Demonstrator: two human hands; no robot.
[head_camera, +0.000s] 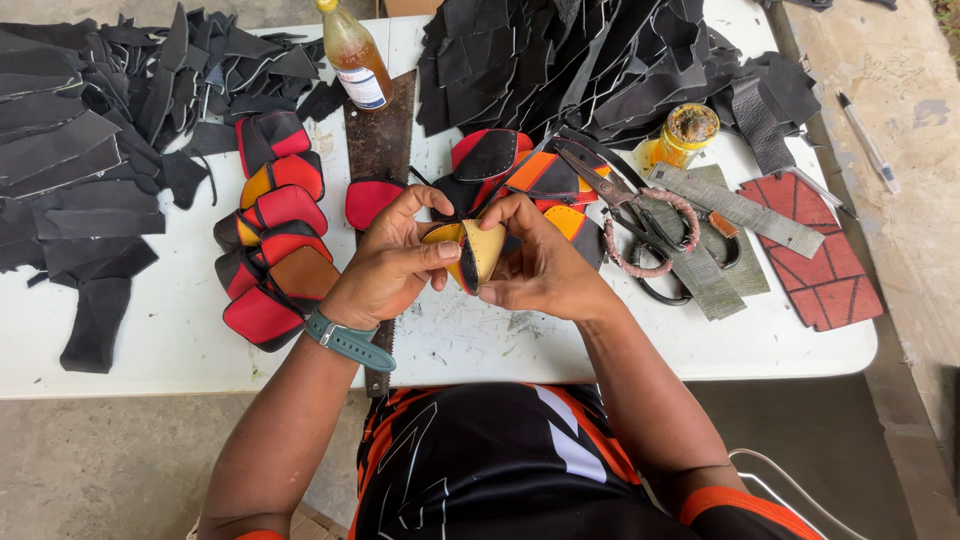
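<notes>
Tan leather piece (484, 250): pinched between both hands
Left hand (385, 268): fingers closed on it
Right hand (545, 268): gripping its other edge
Scissors (640, 225): just beyond right hand

A white table (150, 340) is seen across the frame. Black leather scraps (80, 130) are heaped at the upper left, and more black pieces (600, 60) at the upper centre. A bottle of amber liquid (355, 55) is stood at the top, above a rusty saw blade (380, 135). Scissors (640, 225) and a yellow jar (685, 135) are placed right of centre, with a red patterned sheet (825, 250) further right.
</notes>
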